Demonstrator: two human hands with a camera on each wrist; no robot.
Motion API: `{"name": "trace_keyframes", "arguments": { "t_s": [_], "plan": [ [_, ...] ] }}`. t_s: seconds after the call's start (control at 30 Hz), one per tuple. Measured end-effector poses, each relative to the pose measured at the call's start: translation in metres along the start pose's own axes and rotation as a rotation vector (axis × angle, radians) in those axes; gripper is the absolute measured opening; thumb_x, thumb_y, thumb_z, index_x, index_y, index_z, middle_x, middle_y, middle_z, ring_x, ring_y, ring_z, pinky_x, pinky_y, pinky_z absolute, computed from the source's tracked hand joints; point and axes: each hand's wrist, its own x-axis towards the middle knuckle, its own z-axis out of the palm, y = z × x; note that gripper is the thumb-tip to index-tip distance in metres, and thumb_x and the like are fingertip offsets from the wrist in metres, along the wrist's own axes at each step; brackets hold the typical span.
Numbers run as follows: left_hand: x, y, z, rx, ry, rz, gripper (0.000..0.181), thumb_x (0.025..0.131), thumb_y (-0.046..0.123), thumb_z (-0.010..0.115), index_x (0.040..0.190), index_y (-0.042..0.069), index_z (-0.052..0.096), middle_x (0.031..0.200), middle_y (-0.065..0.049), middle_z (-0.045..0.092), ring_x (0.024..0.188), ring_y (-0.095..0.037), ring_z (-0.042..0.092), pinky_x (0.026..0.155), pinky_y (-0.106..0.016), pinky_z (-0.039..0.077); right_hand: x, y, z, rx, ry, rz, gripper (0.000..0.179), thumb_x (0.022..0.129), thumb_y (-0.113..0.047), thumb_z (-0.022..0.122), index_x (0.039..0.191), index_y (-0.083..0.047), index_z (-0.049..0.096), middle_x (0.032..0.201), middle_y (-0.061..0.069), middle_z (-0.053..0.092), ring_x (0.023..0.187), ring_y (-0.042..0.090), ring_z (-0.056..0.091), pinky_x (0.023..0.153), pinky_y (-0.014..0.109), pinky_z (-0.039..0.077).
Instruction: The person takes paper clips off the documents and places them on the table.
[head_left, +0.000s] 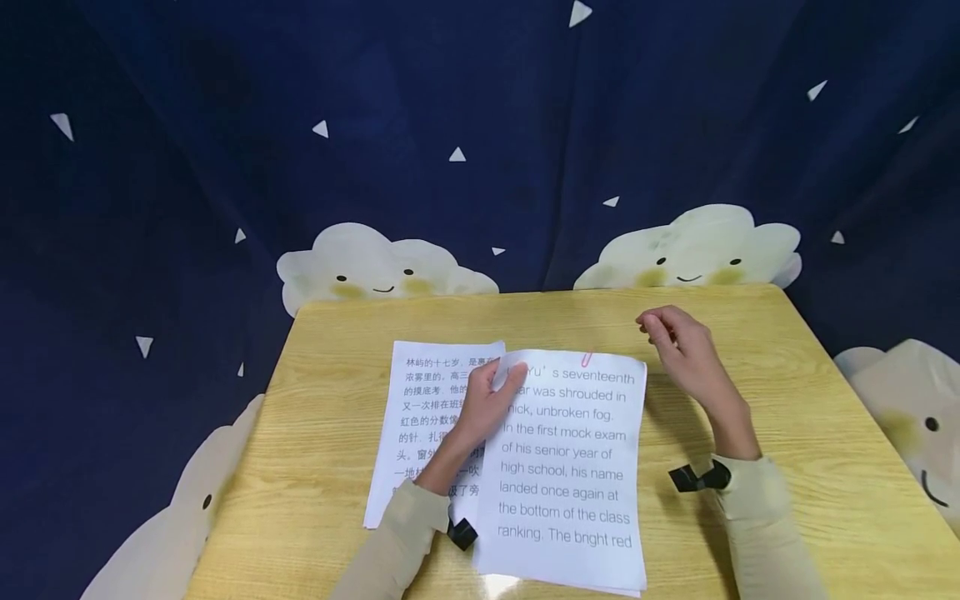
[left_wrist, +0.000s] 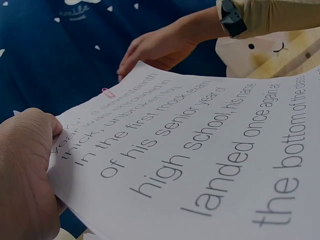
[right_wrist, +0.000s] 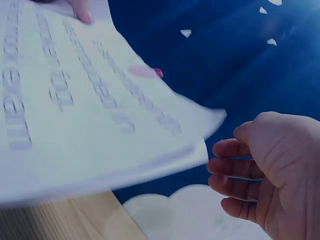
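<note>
A stack of paper sheets (head_left: 566,475) printed with large English text is held up by my left hand (head_left: 491,396), thumb on top at its upper left corner. A pink paper clip (head_left: 587,359) sits on the stack's top edge, and also shows in the left wrist view. My right hand (head_left: 684,350) is beyond the upper right corner, apart from the paper, its fingers loosely bent with nothing in them. In the right wrist view those fingers (right_wrist: 235,192) hang close to the sheets' corner, where the layers spread slightly.
A second set of sheets (head_left: 397,408) with Chinese text lies on the wooden table (head_left: 322,467) at the left, partly covered by my left arm and the English sheets. A dark blue curtain (head_left: 405,100) with cloud figures hangs behind and beside the table.
</note>
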Motion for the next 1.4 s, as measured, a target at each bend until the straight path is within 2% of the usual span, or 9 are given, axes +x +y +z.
{"name": "trace_keyframes", "arguments": {
  "t_s": [0.17, 0.27, 0.5, 0.63, 0.8, 0.9, 1.13, 1.4],
  "plan": [
    [0.0, 0.001, 0.001, -0.019, -0.011, -0.002, 0.033, 0.109, 0.034, 0.059, 0.119, 0.005, 0.071, 0.085, -0.015, 0.077, 0.058, -0.025, 0.074, 0.05, -0.04, 0.064, 0.001, -0.014, 0.007, 0.004, -0.047, -0.043, 0.029, 0.113, -0.023, 0.049, 0.113, -0.003, 0.07, 0.103, 0.011, 0.071, 0.09, 0.017, 0.059, 0.072, 0.02, 0.046],
    [0.0, 0.001, 0.002, -0.02, -0.012, -0.009, 0.034, 0.108, 0.035, 0.059, 0.12, 0.005, 0.071, 0.085, -0.015, 0.076, 0.058, -0.025, 0.073, 0.05, -0.041, 0.063, 0.0, -0.019, 0.011, 0.015, -0.077, -0.065, 0.023, 0.11, -0.022, 0.056, 0.112, -0.004, 0.071, 0.101, 0.007, 0.071, 0.087, 0.016, 0.058, 0.072, 0.022, 0.046],
    [-0.001, 0.0, 0.001, -0.022, -0.018, -0.017, 0.036, 0.108, 0.038, 0.058, 0.12, 0.007, 0.071, 0.085, -0.014, 0.077, 0.059, -0.025, 0.074, 0.051, -0.039, 0.064, -0.001, -0.028, 0.021, 0.021, -0.15, -0.114, 0.007, 0.099, -0.016, 0.075, 0.101, -0.011, 0.072, 0.097, 0.0, 0.07, 0.085, 0.015, 0.059, 0.072, 0.035, 0.051],
    [0.0, 0.001, 0.001, -0.026, -0.025, -0.008, 0.036, 0.109, 0.037, 0.058, 0.121, 0.006, 0.071, 0.086, -0.015, 0.077, 0.059, -0.025, 0.074, 0.05, -0.039, 0.064, 0.0, -0.032, 0.025, 0.051, -0.177, -0.155, 0.009, 0.095, -0.01, 0.079, 0.097, -0.015, 0.072, 0.096, -0.004, 0.069, 0.088, 0.013, 0.061, 0.071, 0.028, 0.053],
    [-0.002, 0.002, 0.002, -0.024, -0.013, -0.014, 0.035, 0.109, 0.036, 0.058, 0.121, 0.007, 0.071, 0.086, -0.014, 0.077, 0.059, -0.025, 0.074, 0.051, -0.039, 0.064, -0.002, -0.036, 0.028, 0.086, -0.204, -0.177, 0.009, 0.096, -0.009, 0.077, 0.099, -0.017, 0.073, 0.097, -0.006, 0.068, 0.087, 0.011, 0.063, 0.071, 0.02, 0.056],
    [-0.003, 0.002, 0.003, -0.02, -0.007, -0.007, 0.034, 0.109, 0.035, 0.058, 0.121, 0.007, 0.072, 0.085, -0.014, 0.077, 0.059, -0.025, 0.073, 0.052, -0.038, 0.064, -0.004, -0.038, 0.028, 0.094, -0.214, -0.159, 0.002, 0.1, -0.012, 0.073, 0.1, -0.014, 0.073, 0.097, -0.005, 0.067, 0.083, 0.012, 0.064, 0.071, 0.021, 0.057],
    [-0.006, 0.0, 0.004, -0.007, 0.009, 0.003, 0.032, 0.109, 0.034, 0.059, 0.118, 0.006, 0.072, 0.083, -0.013, 0.076, 0.058, -0.023, 0.072, 0.051, -0.035, 0.063, -0.006, -0.041, 0.029, 0.103, -0.249, -0.088, 0.005, 0.105, -0.016, 0.067, 0.103, -0.012, 0.069, 0.096, -0.003, 0.067, 0.084, 0.015, 0.063, 0.075, 0.02, 0.056],
    [-0.005, -0.003, 0.007, -0.02, -0.025, 0.002, 0.031, 0.11, 0.033, 0.056, 0.123, 0.008, 0.07, 0.085, -0.012, 0.077, 0.06, -0.026, 0.075, 0.051, -0.04, 0.064, -0.008, -0.043, 0.026, 0.067, -0.25, -0.065, 0.003, 0.104, -0.015, 0.067, 0.103, -0.012, 0.07, 0.095, -0.003, 0.068, 0.084, 0.015, 0.065, 0.075, 0.024, 0.059]
  ]
}}
